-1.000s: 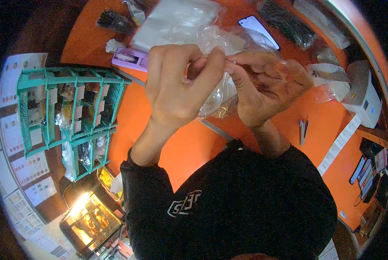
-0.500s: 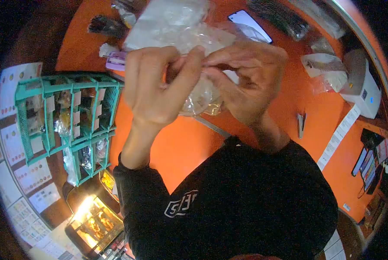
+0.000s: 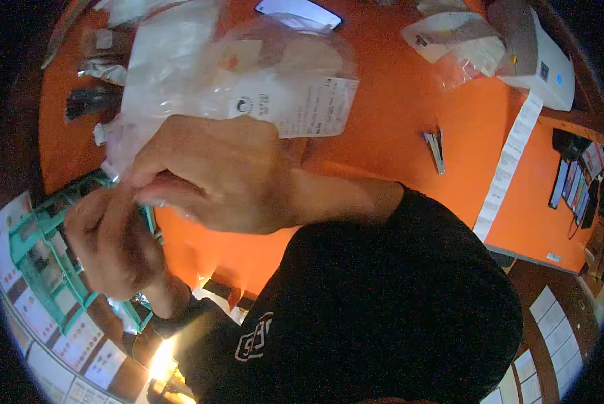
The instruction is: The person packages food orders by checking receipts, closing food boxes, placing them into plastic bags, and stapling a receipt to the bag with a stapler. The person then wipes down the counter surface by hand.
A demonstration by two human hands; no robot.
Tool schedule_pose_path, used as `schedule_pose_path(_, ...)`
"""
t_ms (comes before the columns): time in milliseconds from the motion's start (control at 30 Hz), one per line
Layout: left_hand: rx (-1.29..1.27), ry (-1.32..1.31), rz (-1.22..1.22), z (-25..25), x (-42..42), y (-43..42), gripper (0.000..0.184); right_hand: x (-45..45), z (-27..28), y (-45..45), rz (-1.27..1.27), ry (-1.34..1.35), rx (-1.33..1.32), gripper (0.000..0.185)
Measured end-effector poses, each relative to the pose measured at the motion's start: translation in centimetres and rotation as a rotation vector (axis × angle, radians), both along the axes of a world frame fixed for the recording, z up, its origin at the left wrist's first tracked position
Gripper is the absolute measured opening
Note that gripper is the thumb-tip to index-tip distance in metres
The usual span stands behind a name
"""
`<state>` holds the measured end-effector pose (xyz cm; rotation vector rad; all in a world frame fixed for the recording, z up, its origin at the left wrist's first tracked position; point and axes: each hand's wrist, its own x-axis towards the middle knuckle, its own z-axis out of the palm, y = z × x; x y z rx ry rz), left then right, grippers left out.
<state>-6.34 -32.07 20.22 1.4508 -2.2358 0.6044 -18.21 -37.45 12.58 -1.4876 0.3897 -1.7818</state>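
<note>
My right hand (image 3: 214, 172) reaches across to the left, its fingers and thumb pinched together beside my left hand. My left hand (image 3: 116, 242) is closed too, with its fingertips close to those of the right. What they pinch is hidden and blurred. Just beyond the fingertips lies a pale purple object (image 3: 118, 145), partly covered by the right hand. Above the right hand, a clear plastic bag (image 3: 315, 57) lies on the orange table (image 3: 376, 121), with a printed white label (image 3: 319, 108) showing on it.
White plastic sheets (image 3: 167, 60) lie at the upper left, near a phone (image 3: 300, 12). Green baskets (image 3: 62, 269) stand at the left. On the right are tweezers (image 3: 435, 151), a white label printer (image 3: 541, 64) with a long paper strip (image 3: 507, 172), and another clear bag (image 3: 457, 40).
Both hands have moved left and down, away from above the clear bag. The bag's printed label now shows. The view has shifted, so the table's things appear displaced.
</note>
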Motion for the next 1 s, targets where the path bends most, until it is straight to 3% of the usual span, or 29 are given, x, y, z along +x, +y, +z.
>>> schedule_pose_path(67, 0.037, 0.092, 0.002, -0.4, 0.1, -0.5, 0.025, 0.4, -0.4, 0.1, 0.033, -0.058, 0.121, 0.017)
schedule_pose_path(133, -0.06, 0.389, -0.074, -1.4, 0.4, -0.8, 0.014, 1.0, -1.0, 0.2, 0.191, -0.277, 0.197, 0.016)
schedule_pose_path(200, -0.046, 0.428, -0.041, -1.9, 1.2, -0.8, 0.008, 1.5, -1.0, 0.6, 0.171, -0.326, 0.23, 0.015)
schedule_pose_path(267, -0.001, 0.657, -0.076, -2.2, 1.6, -0.9, 0.01, 2.0, -1.0, 0.7, 0.156, -0.377, 0.264, 0.014)
schedule_pose_path(400, -0.021, 0.633, -0.074, -2.6, 2.4, -0.9, 0.011, 2.7, -1.0, 0.5, 0.074, -0.406, 0.202, 0.014)
schedule_pose_path(500, 0.041, 0.771, -0.068, -2.8, 2.1, -0.7, 0.013, 3.8, -0.9, 0.0, -0.012, -0.365, 0.118, 0.014)
schedule_pose_path(600, -0.05, 0.764, 0.075, -3.0, 1.6, -0.2, 0.017, 4.3, -0.8, -0.6, -0.105, -0.296, 0.015, 0.012)
schedule_pose_path(667, -0.078, 0.867, 0.32, -2.5, 0.3, -0.1, 0.021, 4.5, -0.3, -1.0, -0.126, -0.271, -0.038, 0.014)
schedule_pose_path(733, -0.026, 0.52, 0.162, -2.4, 1.8, 0.0, 0.024, 5.0, 0.1, -1.3, -0.161, -0.317, -0.058, 0.014)
schedule_pose_path(767, -0.05, 0.551, 0.159, -2.7, 2.0, 0.2, 0.024, 5.2, 0.1, -1.5, -0.17, -0.334, -0.064, 0.015)
schedule_pose_path(867, -0.123, 0.644, 0.139, -3.8, 0.7, -0.6, 0.022, 3.9, -0.2, -3.1, -0.177, -0.212, -0.148, 0.014)
schedule_pose_path(933, -0.165, 0.71, 0.115, -4.3, 0.2, -1.1, 0.022, 2.6, -0.1, -4.8, -0.176, 0.354, 0.03, 0.014)
schedule_pose_path(1000, -0.144, 0.69, 0.167, -4.8, 1.4, -0.6, 0.013, 2.5, -0.6, -5.5, -0.171, 0.261, 0.091, 0.009)
